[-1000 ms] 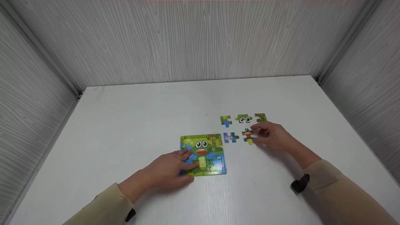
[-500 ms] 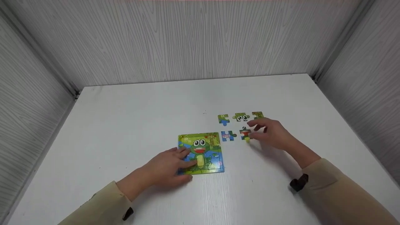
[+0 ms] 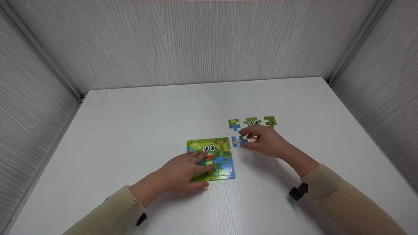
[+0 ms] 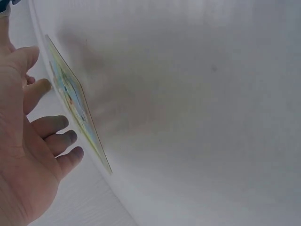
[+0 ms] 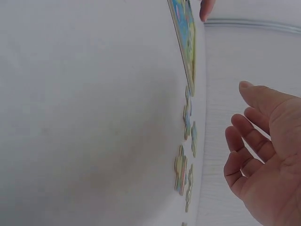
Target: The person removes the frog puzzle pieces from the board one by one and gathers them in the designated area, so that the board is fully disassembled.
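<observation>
A square frog puzzle board [image 3: 225, 173] lies on the white table. My left hand [image 3: 181, 171] is spread over its left part, fingers extended; whether the fingertips touch the board cannot be told. Right of the board are loose jigsaw pieces. My right hand [image 3: 266, 140] is just above the nearer ones, thumb and fingers loosely bent with a gap between them. Nearest its fingertips is a blue piece with a pink pattern [image 3: 235, 141]. A frog-mouth piece [image 3: 256, 138] is partly hidden by the hand. In the right wrist view, the right hand [image 5: 268, 150] holds nothing.
Farther back are a green-and-blue piece [image 3: 233, 124], a frog-eyes piece [image 3: 251, 121] partly covered by the right hand, and a green corner piece [image 3: 270, 120]. Pale wood-grain panels [image 3: 202, 42] stand behind and at both sides of the table.
My right hand has moved left, from the frog-mouth piece towards the blue piece. My left hand has shifted slightly right over the board. The loose pieces appear to lie where they were.
</observation>
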Available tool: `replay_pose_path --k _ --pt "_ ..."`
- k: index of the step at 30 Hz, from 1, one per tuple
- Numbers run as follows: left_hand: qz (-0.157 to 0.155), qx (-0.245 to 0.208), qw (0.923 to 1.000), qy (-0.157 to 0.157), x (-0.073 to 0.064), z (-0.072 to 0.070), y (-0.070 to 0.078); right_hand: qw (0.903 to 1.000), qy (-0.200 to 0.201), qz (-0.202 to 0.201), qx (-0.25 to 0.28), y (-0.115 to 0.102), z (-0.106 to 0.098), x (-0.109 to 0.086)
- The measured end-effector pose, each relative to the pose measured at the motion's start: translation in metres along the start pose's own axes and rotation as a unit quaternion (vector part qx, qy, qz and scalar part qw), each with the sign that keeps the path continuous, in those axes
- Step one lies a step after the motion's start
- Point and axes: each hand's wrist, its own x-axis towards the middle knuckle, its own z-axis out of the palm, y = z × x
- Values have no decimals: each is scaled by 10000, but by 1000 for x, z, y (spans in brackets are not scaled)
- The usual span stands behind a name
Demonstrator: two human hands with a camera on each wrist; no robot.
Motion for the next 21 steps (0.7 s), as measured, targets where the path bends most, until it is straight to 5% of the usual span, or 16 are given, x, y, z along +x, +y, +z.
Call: replay_pose_path --k 21 --pt "-22 -341 9989 -313 9 5 1 9928 -1136 -232 -309 -21 56 25"
